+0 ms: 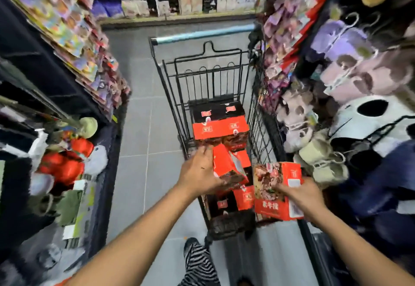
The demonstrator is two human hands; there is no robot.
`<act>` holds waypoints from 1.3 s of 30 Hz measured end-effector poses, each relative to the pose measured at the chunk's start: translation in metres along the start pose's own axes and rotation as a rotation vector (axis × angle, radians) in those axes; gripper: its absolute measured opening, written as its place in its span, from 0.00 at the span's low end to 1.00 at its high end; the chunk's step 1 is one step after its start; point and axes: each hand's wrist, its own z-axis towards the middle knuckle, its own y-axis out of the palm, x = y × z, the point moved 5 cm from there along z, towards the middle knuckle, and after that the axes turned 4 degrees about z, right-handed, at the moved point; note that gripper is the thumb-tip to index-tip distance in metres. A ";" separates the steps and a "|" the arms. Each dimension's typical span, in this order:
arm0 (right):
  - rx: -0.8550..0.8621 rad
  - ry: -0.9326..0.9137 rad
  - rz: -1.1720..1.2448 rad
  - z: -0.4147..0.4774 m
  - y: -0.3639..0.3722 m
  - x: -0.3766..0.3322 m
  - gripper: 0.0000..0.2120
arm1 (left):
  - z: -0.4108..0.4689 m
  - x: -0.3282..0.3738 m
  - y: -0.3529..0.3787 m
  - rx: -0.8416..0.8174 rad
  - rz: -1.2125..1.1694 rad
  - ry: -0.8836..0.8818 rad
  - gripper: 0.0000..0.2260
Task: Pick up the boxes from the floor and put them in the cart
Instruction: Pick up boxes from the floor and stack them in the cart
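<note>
Head view: left hand and right hand each grip a box

Over the black wire shopping cart, the left hand's fingers curl round a red cardboard box tilted on edge, long axis slanting down to the right. The right hand, thumb on top, grips a red picture-printed cardboard box at the cart's right rim, face up, long axis pointing away from the person. Both forearms reach forward.

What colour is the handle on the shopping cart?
Light blue. The handle tops the black wire cart, seen clearly in the head view.
</note>
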 end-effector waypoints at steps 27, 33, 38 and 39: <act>-0.481 -0.413 -0.216 0.051 0.015 -0.102 0.39 | 0.077 0.028 0.078 -0.604 -0.393 -0.020 0.47; -0.620 -0.581 -0.257 0.042 0.006 -0.140 0.37 | 0.087 0.024 0.075 -0.450 -0.506 -0.095 0.43; -0.609 -0.803 -0.691 0.046 -0.005 -0.162 0.56 | 0.092 0.058 0.078 -0.180 -0.045 0.100 0.36; -0.566 -0.893 -0.851 0.046 -0.001 -0.164 0.58 | 0.094 0.067 0.081 -0.145 0.016 0.126 0.33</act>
